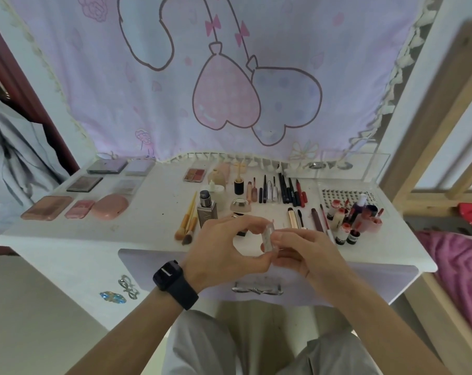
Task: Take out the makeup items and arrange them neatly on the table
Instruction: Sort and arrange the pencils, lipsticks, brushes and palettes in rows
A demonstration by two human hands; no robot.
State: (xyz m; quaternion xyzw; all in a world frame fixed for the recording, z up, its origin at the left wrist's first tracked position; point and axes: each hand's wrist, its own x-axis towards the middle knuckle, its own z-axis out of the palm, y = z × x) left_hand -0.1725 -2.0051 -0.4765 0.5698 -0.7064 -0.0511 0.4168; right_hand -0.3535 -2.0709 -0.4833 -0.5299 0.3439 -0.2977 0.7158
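Both my hands meet over the front edge of the white dressing table [67, 236]. My left hand [224, 247] and my right hand [308, 250] together pinch a small clear tube-like makeup item [268, 236], held upright between the fingertips. Palettes and compacts [83, 184] lie in rows on the table's left. Brushes [188, 220], a foundation bottle [207, 209] and a row of pencils and lip sticks [280, 190] lie in the middle. Small bottles and lip tints [351, 220] cluster on the right.
A clear acrylic organiser [348, 169] stands at the back right. A pink cartoon curtain [229, 77] hangs behind the table. A wooden bed frame [432, 117] and pink bedding [459, 263] are to the right. A drawer with a clear handle [256, 288] is below my hands.
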